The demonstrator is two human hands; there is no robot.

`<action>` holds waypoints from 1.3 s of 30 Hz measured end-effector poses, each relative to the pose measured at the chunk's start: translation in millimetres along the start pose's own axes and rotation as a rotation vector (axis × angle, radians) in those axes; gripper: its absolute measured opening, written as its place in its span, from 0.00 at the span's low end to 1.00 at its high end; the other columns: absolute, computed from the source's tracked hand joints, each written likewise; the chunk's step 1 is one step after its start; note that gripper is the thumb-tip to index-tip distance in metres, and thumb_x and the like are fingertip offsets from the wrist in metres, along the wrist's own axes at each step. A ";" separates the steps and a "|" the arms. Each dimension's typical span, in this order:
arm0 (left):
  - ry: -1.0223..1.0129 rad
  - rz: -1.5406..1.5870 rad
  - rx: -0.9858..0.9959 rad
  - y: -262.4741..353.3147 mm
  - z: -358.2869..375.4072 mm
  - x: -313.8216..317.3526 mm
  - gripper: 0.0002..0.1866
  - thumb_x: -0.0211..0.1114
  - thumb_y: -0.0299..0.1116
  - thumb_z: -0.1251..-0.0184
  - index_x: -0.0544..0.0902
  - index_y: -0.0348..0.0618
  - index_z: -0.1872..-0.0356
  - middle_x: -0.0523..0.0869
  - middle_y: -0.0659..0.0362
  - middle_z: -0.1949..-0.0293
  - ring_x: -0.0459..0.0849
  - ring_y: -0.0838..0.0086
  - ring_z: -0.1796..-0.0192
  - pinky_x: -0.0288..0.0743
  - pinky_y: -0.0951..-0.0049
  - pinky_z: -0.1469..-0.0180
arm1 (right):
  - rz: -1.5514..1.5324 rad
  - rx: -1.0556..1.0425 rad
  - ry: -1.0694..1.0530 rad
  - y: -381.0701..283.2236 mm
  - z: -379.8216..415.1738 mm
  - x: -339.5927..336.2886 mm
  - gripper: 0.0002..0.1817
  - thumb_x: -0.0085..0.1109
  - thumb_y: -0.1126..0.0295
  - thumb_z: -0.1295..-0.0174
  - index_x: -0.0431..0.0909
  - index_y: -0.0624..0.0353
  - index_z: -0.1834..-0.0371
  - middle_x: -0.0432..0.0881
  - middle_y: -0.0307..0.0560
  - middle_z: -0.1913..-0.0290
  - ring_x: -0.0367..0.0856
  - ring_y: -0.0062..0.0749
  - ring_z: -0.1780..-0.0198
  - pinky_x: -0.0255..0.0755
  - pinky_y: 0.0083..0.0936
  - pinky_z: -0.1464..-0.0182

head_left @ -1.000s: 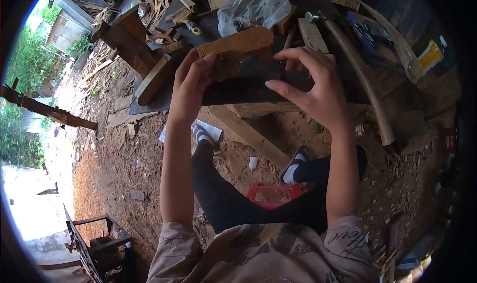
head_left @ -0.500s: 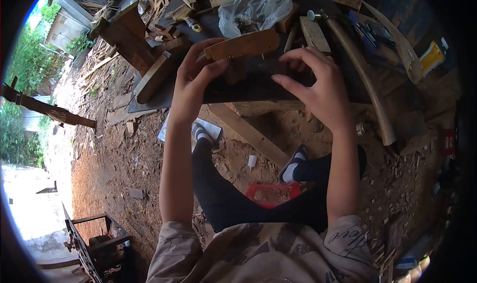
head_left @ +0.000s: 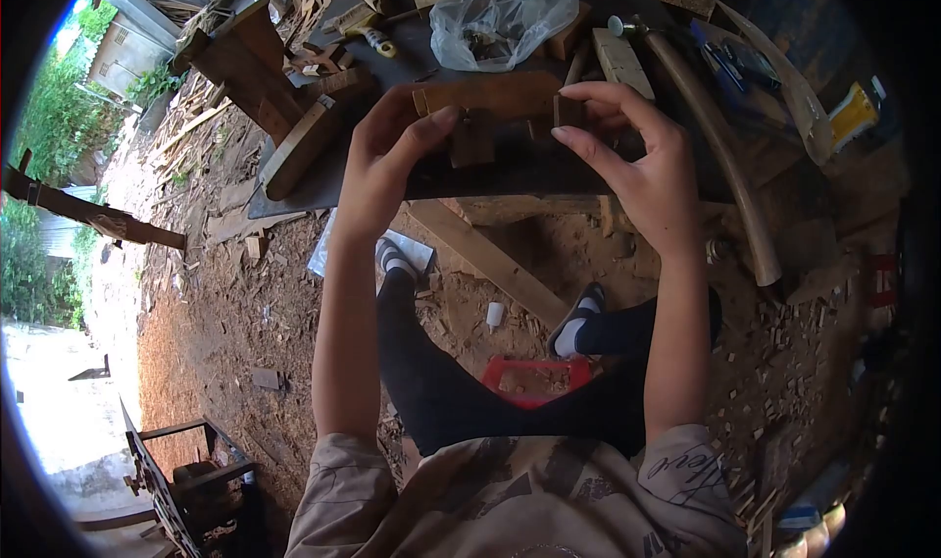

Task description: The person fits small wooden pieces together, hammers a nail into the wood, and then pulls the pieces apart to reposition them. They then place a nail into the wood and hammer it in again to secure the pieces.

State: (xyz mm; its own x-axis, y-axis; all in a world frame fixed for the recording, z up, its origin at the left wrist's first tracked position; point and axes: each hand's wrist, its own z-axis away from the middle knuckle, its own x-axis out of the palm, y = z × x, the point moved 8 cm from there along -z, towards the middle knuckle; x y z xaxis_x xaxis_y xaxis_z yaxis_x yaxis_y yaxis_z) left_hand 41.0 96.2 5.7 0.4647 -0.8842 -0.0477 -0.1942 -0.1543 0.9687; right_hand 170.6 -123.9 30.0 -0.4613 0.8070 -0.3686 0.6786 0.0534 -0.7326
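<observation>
My left hand (head_left: 384, 156) grips one end of a flat, rounded wooden piece (head_left: 505, 93), thumb along its lower edge. Below that piece, near the thumb tip, a squarish wooden block (head_left: 472, 147) shows. Between thumb and forefinger of my right hand (head_left: 642, 161) is a small wooden block (head_left: 566, 113), upright at the other end of the wooden piece and overlapping it in this view. Both hands are over the near part of the dark tabletop (head_left: 421, 187).
A clear plastic bag (head_left: 505, 14) lies behind the hands. To the right are a long-handled hammer (head_left: 706, 141), a wood bar (head_left: 622, 63) and a yellow packet (head_left: 853, 117). Timber pieces (head_left: 294, 151) stand at the left. Beneath, a red plastic stool (head_left: 505, 374) shows between my legs.
My right hand, half open before, now pinches a small wooden block against the right end of the wooden piece. The piece has tipped more level and sits slightly lower.
</observation>
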 end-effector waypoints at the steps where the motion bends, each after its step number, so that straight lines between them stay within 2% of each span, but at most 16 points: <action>1: -0.004 0.017 0.011 1.6 0.0 1.5 0.24 0.72 0.40 0.20 0.82 0.33 0.34 0.91 0.55 0.44 0.87 0.75 0.40 0.77 0.71 0.32 | -0.001 0.011 -0.006 0.4 0.1 0.4 0.19 0.80 0.67 0.34 0.91 0.54 0.40 0.91 0.38 0.53 0.86 0.21 0.58 0.80 0.25 0.49; 9: -0.002 -0.042 0.052 9.2 2.6 8.1 0.24 0.70 0.39 0.18 0.81 0.31 0.33 0.90 0.54 0.43 0.86 0.77 0.41 0.77 0.71 0.32 | 0.066 -0.018 -0.050 -2.0 -1.2 5.2 0.19 0.78 0.67 0.32 0.90 0.55 0.39 0.90 0.39 0.54 0.85 0.22 0.58 0.79 0.24 0.50; 12: 0.023 -0.085 0.072 9.7 2.5 7.9 0.22 0.70 0.39 0.18 0.83 0.32 0.35 0.90 0.56 0.45 0.85 0.78 0.42 0.76 0.73 0.35 | 0.102 -0.009 -0.064 -1.5 -1.4 5.3 0.19 0.78 0.68 0.31 0.91 0.55 0.38 0.90 0.40 0.54 0.86 0.23 0.58 0.80 0.25 0.50; 15: -0.045 -0.218 0.061 10.5 0.6 11.0 0.21 0.70 0.40 0.19 0.85 0.34 0.37 0.90 0.58 0.48 0.84 0.80 0.44 0.76 0.74 0.38 | 0.120 -0.004 -0.077 -0.4 -2.7 7.9 0.19 0.76 0.68 0.30 0.90 0.55 0.36 0.91 0.41 0.53 0.87 0.24 0.56 0.80 0.25 0.48; 18: -0.036 -0.244 0.050 10.5 1.9 13.8 0.19 0.63 0.38 0.17 0.87 0.34 0.38 0.90 0.58 0.44 0.84 0.78 0.39 0.74 0.74 0.32 | 0.113 -0.017 -0.073 -0.4 -3.6 10.0 0.19 0.75 0.67 0.28 0.90 0.54 0.35 0.91 0.42 0.53 0.88 0.27 0.55 0.81 0.26 0.47; 25: -0.031 -0.227 0.059 12.4 2.7 14.3 0.19 0.64 0.38 0.16 0.86 0.33 0.37 0.91 0.57 0.45 0.85 0.78 0.41 0.75 0.73 0.34 | 0.128 -0.018 -0.074 -3.2 -8.8 13.0 0.19 0.74 0.66 0.27 0.90 0.54 0.35 0.91 0.42 0.54 0.87 0.27 0.55 0.80 0.28 0.48; 30: -0.036 -0.255 0.090 12.8 2.1 13.8 0.20 0.64 0.38 0.17 0.86 0.33 0.36 0.91 0.57 0.45 0.85 0.77 0.41 0.75 0.73 0.33 | 0.110 0.038 -0.047 -0.3 -6.0 10.2 0.18 0.74 0.65 0.27 0.90 0.54 0.36 0.90 0.40 0.54 0.84 0.24 0.59 0.78 0.25 0.53; 33: 0.041 -0.245 0.099 19.1 3.5 11.2 0.19 0.70 0.38 0.18 0.86 0.34 0.37 0.91 0.56 0.45 0.85 0.78 0.43 0.77 0.74 0.37 | 0.088 0.017 -0.008 0.6 -4.3 7.2 0.18 0.75 0.65 0.27 0.89 0.55 0.37 0.91 0.39 0.52 0.83 0.21 0.61 0.77 0.23 0.55; 36: 0.183 -0.070 0.267 22.1 5.1 2.6 0.18 0.70 0.36 0.19 0.86 0.34 0.38 0.90 0.54 0.42 0.85 0.78 0.43 0.77 0.73 0.36 | 0.036 0.032 0.029 -1.7 -3.7 3.3 0.18 0.76 0.65 0.28 0.89 0.57 0.38 0.92 0.39 0.50 0.84 0.19 0.61 0.78 0.22 0.54; 39: 0.297 -0.258 0.427 39.4 22.2 -0.9 0.17 0.71 0.35 0.19 0.86 0.33 0.40 0.92 0.55 0.46 0.87 0.78 0.47 0.79 0.73 0.39 | -0.084 0.011 0.081 -4.3 -1.4 -1.9 0.19 0.77 0.66 0.30 0.89 0.58 0.39 0.92 0.39 0.50 0.86 0.18 0.59 0.79 0.23 0.53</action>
State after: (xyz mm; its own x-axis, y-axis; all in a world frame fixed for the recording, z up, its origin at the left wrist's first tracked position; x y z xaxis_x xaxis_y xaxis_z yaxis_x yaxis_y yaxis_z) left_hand 13.8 81.2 38.5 0.7535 -0.6426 -0.1393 -0.3455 -0.5672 0.7476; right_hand 169.4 -124.8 34.6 -0.4683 0.8450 -0.2584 0.6331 0.1169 -0.7652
